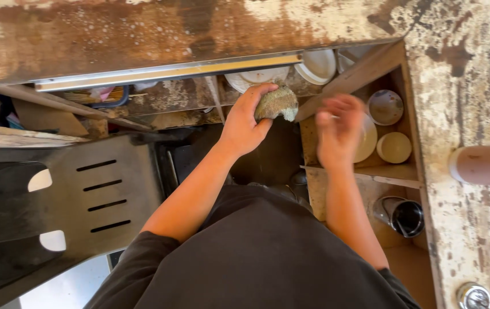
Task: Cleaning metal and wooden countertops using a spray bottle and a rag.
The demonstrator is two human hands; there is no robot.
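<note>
- Head view: the left hand (245, 123) curls its fingers and thumb around a worn grey-green sponge (277, 103), holding it up in front of the shelf opening under the stained counter (462, 86).
- The right hand (338, 134) is blurred beside it; the fingers look loosely bent, and whether they grip anything cannot be told.
- Just behind the right hand a pale plate (367, 140) stands on the wooden shelf (391, 171), with two small bowls (394, 147) close by.
- White plates (317, 66) lie stacked further back.
- A steel cup (403, 216) sits on the lower level.
</note>
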